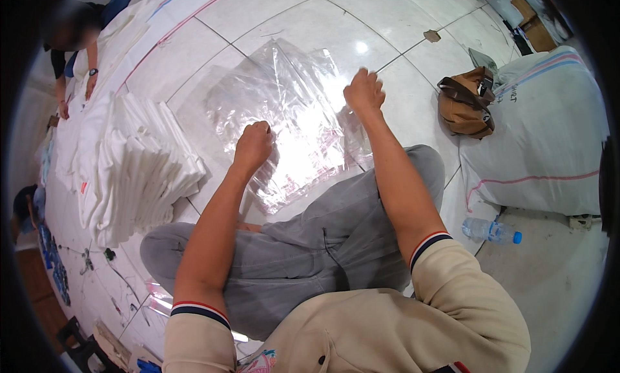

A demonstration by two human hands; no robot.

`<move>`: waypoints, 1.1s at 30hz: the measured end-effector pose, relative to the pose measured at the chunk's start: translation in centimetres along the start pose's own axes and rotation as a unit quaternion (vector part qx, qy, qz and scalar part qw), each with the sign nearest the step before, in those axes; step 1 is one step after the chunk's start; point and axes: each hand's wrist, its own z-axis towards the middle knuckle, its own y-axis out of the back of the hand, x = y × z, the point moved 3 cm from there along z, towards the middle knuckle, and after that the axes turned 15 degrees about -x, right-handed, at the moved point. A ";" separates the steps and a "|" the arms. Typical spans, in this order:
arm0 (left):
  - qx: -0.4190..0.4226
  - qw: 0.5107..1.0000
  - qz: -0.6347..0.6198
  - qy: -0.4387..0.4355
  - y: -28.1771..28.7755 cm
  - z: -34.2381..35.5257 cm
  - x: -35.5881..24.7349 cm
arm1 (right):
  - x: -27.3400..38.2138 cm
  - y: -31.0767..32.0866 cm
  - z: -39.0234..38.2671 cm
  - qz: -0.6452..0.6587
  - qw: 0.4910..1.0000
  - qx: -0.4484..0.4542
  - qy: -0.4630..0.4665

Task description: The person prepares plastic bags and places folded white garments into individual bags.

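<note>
Clear plastic bags (242, 92) lie flat in a loose, shiny layer on the tiled floor in front of my crossed legs. My left hand (254, 144) is closed at the lower left part of this plastic, its fingers pinching the film of a clear plastic bag. Farther out, by the right edge of the layer, my right hand (365, 91) is curled into a fist and slightly blurred. Its fingertips are turned away, so what it holds, if anything, is hidden. Glare washes out the middle of the plastic between my hands.
A tall stack of folded white garments (139, 166) stands to my left. Beyond it, another person's hands (90, 85) work over white cloth. To my right are a brown bag (466, 102), a large white sack (533, 140) and a water bottle (491, 231) lying on its side.
</note>
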 end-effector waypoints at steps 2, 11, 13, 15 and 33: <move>-0.022 0.999 0.010 -0.023 -0.1 -0.1 0.1 | 2.0 1.4 -0.6 0.219 0.971 -0.027 0.093; -0.024 0.994 0.075 -0.081 -1.4 -0.9 0.5 | 6.2 -0.1 -9.2 0.278 0.813 0.467 0.210; -0.013 0.990 0.107 -0.089 -1.7 -1.1 0.5 | 5.2 -1.5 -7.5 0.278 0.866 0.398 0.122; -0.006 0.988 0.122 -0.090 -1.8 -1.2 0.5 | 3.1 -2.5 -5.1 0.190 0.904 0.384 0.007; 0.002 0.986 0.139 -0.091 -1.6 -1.0 0.7 | 2.8 -0.9 -4.2 0.181 0.900 0.332 0.218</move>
